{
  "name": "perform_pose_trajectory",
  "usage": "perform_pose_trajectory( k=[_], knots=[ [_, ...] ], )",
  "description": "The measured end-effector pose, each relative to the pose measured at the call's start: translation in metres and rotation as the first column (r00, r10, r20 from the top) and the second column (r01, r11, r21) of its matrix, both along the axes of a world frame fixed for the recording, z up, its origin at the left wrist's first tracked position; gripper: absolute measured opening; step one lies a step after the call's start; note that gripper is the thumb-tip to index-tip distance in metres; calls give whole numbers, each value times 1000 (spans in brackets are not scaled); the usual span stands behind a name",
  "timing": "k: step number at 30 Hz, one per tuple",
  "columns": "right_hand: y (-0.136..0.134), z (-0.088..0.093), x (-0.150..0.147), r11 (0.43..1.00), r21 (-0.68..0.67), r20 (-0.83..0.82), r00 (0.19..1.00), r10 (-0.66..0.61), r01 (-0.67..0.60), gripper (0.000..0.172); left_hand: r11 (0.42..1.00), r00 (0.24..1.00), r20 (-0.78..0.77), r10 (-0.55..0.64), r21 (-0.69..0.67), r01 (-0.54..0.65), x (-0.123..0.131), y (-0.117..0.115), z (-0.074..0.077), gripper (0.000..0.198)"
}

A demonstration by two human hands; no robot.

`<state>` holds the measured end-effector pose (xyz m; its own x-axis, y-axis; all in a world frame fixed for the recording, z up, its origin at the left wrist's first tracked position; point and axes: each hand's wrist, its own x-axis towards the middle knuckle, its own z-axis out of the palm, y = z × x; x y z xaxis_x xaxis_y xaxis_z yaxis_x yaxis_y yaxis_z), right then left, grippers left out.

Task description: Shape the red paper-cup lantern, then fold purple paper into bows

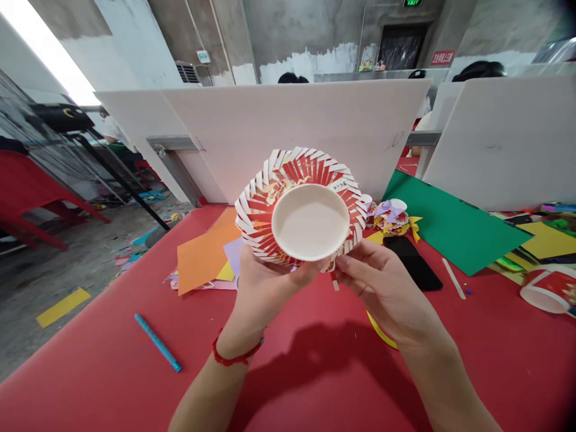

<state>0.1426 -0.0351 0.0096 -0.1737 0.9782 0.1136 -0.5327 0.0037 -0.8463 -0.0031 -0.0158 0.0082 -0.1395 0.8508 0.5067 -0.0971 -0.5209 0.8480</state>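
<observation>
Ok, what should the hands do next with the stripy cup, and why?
Probably tuck in the loose strip hanging below the woven cup: other strips look folded, the right hand is beside it, and the left hand holds the cup.

A green sign (413, 3) above the dark doorway (400, 47) reads EXIT.

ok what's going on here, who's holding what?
A person holds a paper cup, its red wall cut into strips folded outward, up over the red table. The left-hand grip holds its lower left; the right-hand grip pinches its lower edge. A blue pen, coloured paper sheets, a black phone and a second red cup lie on the table.
</observation>
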Motion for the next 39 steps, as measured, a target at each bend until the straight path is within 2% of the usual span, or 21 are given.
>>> perform_pose_trajectory(
  k=[4, 7, 12, 19, 22, 27, 31, 39],
  knots=[
    [1, -1, -1, 1000, 20, -34, 999, 22, -21, 18, 996, 997, 19, -75, -48, 76, 1, 0, 3, 58],
    [1, -1, -2, 1000, 9, -26, 1000, -12, 13, 20, 992, 996, 22, -92, -82, 93, 1, 1, 2, 50],
    [1, -1, -2, 997, -4, 0, 997, -80, 80, 21, 997, 999, -2, -52, -60, 52, 1, 3, 1, 45],
    [0, -3, -5, 960, 140, 121, 958, -261, 244, 23, 999, 999, -26, 27, -32, -28, 2, 4, 9, 42],
    [0, -5, -7, 948, 133, 97, 948, -304, 291, 25, 999, 998, -48, -34, -19, 33, -1, 4, 10, 32],
    [0, -3, -7, 942, 93, 60, 943, -329, 323, 23, 966, 966, -69, -250, -91, 244, -5, 4, 8, 25],
    [-2, -3, -7, 946, 82, 31, 948, -316, 312, 23, 966, 972, -26, -232, -123, 227, -3, 4, 6, 23],
    [2, -7, -8, 934, 176, 95, 940, -329, 309, 15, 961, 968, 55, -243, -125, 248, 0, 1, 6, 24]
  ],
)
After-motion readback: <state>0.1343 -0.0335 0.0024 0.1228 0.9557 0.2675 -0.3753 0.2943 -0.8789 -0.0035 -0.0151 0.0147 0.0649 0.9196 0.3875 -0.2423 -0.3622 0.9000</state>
